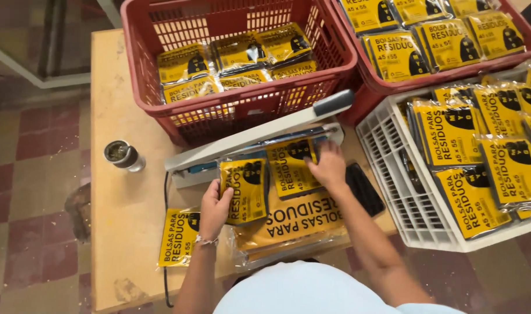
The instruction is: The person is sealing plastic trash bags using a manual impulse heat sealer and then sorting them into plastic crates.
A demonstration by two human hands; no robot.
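My left hand (214,208) grips one yellow packet (244,191); my right hand (328,167) presses flat on another packet (290,167) under the sealer (259,132). Red basket (242,64) beyond holds few finished.

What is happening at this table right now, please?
A person works at a wooden table with bare hands. The left hand holds a yellow packet, and the right hand presses a second yellow packet under the raised arm of a heat sealer. Similar packets fill two red baskets and a white crate. A metal cup stands to the left.
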